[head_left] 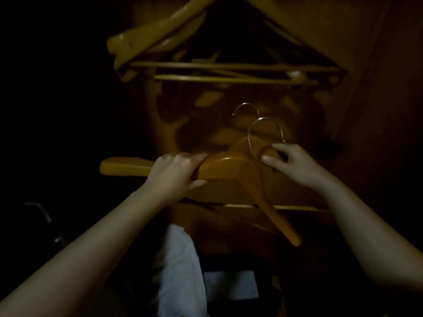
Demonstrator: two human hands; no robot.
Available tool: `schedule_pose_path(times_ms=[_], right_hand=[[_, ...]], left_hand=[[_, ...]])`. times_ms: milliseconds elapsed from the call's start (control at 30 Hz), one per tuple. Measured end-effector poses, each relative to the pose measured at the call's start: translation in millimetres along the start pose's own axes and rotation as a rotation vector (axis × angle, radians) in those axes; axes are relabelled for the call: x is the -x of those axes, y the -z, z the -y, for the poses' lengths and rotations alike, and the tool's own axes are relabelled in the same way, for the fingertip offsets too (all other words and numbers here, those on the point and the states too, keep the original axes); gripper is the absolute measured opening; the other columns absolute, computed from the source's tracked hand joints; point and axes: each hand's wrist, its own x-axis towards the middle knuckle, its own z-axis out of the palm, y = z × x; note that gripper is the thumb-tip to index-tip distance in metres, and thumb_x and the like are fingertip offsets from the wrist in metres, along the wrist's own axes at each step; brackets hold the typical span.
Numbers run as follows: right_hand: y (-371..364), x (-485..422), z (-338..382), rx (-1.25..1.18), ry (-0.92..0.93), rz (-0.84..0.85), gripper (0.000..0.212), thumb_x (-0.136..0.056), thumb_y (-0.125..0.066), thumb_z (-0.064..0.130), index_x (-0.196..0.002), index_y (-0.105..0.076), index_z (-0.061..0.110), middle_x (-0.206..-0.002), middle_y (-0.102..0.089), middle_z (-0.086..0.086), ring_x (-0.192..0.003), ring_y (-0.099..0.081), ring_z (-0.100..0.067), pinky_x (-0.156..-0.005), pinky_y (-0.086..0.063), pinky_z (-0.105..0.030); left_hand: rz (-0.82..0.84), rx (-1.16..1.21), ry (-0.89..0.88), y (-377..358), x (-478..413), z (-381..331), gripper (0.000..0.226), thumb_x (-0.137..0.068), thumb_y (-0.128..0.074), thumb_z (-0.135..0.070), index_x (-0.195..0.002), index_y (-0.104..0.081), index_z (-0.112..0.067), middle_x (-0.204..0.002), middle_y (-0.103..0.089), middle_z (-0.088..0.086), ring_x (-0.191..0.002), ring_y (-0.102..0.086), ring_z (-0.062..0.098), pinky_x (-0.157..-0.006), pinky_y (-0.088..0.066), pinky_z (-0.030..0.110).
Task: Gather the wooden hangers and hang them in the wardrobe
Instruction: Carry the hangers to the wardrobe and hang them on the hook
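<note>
Dimly, left hand grip on hanger arm, right hand pinching beside hook

Hands bare: left hand, right hand. Arms bare from wrist to frame edge: left forearm, right forearm. Nails short, rounded; thumbnail on right hand catches light. Lighting dim; finer detail unreadable.

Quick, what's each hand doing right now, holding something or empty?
Left hand: closed, gripping a hanger by its arm.
Right hand: closed, pinching hanger wood beside the hook; whether it is the same hanger cannot be told.
</note>
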Motion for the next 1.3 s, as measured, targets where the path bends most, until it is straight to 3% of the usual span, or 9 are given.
schedule_pose_path(times_ms=[200, 367, 533, 700, 800, 900, 1033, 1200, 1300], right_hand=[[39.5, -20.7, 53.8, 0.008, 0.119, -0.208, 0.014, -0.087, -0.060, 0.023, -0.101, -0.063, 0.025, -0.102, -0.064, 0.013, -0.094, -0.059, 0.007, -0.082, -0.045, -0.009], [71.9, -30.1, 98.2, 0.044, 0.170, -0.346, 0.020, -0.088, -0.058, 0.025, -0.107, -0.055, 0.030, -0.110, -0.048, 0.013, -0.117, -0.042, -0.009, -0.104, -0.033, -0.029], [93.5, -46.4, 131.9, 0.098, 0.325, -0.360, 0.031, -0.092, -0.052, 0.022, -0.109, -0.044, 0.047, -0.112, -0.048, 0.022, -0.112, -0.045, -0.003, -0.098, -0.032, -0.022], [110.0, -79.4, 160.8, 0.013, 0.449, -0.358, 0.045, -0.093, -0.050, 0.007, -0.135, -0.042, 0.021, -0.110, -0.053, 0.018, -0.082, -0.052, 0.029, -0.063, -0.039, 0.006], [110.8, -104.8, 173.1, 0.013, 0.450, -0.376, 0.048, -0.093, -0.049, 0.008, -0.139, -0.039, 0.017, -0.130, -0.048, 0.007, -0.097, -0.048, 0.021, -0.066, -0.037, 0.008], [109.3, -126.5, 180.7, 0.033, 0.441, -0.372, 0.048, -0.094, -0.050, 0.013, -0.140, -0.039, 0.018, -0.143, -0.044, 0.000, -0.131, -0.036, -0.006, -0.095, -0.030, -0.007], [105.8, -151.1, 181.5, 0.070, 0.362, -0.388, 0.047, -0.094, -0.050, 0.022, -0.139, -0.039, 0.026, -0.147, -0.039, -0.003, -0.140, -0.026, -0.023, -0.114, -0.022, -0.036], [96.7, -161.0, 185.1, 0.233, 0.233, -0.432, 0.049, -0.096, -0.045, 0.026, -0.142, -0.031, 0.031, -0.154, -0.025, -0.010, -0.145, -0.010, -0.027, -0.117, -0.014, -0.050], [89.7, -155.3, 182.6, 0.365, 0.186, -0.451, 0.050, -0.097, -0.043, 0.029, -0.144, -0.027, 0.031, -0.151, -0.027, -0.011, -0.141, -0.022, -0.030, -0.114, -0.024, -0.052]], left_hand=[[-0.135, -0.038, -0.093, 52.0, -50.0, 7.1, 0.068, -0.088, -0.051, -0.046, -0.145, -0.013, -0.039, -0.123, -0.058, -0.008, -0.102, -0.060, 0.013, -0.079, -0.043, 0.027], [-0.277, -0.002, -0.117, 107.5, -78.1, 9.7, 0.068, -0.085, -0.049, -0.055, -0.142, -0.014, -0.045, -0.116, -0.060, -0.010, -0.095, -0.060, 0.012, -0.071, -0.041, 0.026], [-0.306, -0.035, -0.106, 156.7, -96.0, 8.2, 0.068, -0.082, -0.049, -0.057, -0.141, -0.015, -0.047, -0.106, -0.060, -0.012, -0.092, -0.057, 0.011, -0.071, -0.038, 0.027], [-0.339, -0.066, -0.018, 192.5, -117.0, 19.4, 0.062, -0.082, -0.051, -0.056, -0.138, -0.028, -0.042, -0.109, -0.060, -0.008, -0.101, -0.057, 0.017, -0.078, -0.041, 0.033], [-0.328, -0.094, 0.037, 201.9, -129.4, 29.5, 0.062, -0.083, -0.051, -0.057, -0.138, -0.030, -0.040, -0.117, -0.060, -0.007, -0.105, -0.058, 0.018, -0.084, -0.045, 0.035], [-0.315, -0.129, 0.077, 207.3, -140.1, 40.1, 0.062, -0.083, -0.051, -0.057, -0.139, -0.030, -0.041, -0.123, -0.060, -0.006, -0.110, -0.057, 0.018, -0.081, -0.042, 0.032], [-0.231, -0.144, 0.116, 208.1, -151.2, 51.2, 0.061, -0.084, -0.050, -0.056, -0.139, -0.032, -0.036, -0.121, -0.059, -0.003, -0.107, -0.057, 0.018, -0.074, -0.037, 0.028], [-0.166, -0.073, 0.114, 200.4, -156.2, 62.4, 0.054, -0.084, -0.052, -0.055, -0.132, -0.043, -0.031, -0.117, -0.059, -0.002, -0.105, -0.056, 0.018, -0.069, -0.034, 0.027], [-0.119, -0.064, 0.119, 189.5, -153.8, 68.6, 0.056, -0.083, -0.052, -0.057, -0.131, -0.042, -0.031, -0.115, -0.058, -0.001, -0.106, -0.055, 0.020, -0.071, -0.035, 0.029]])
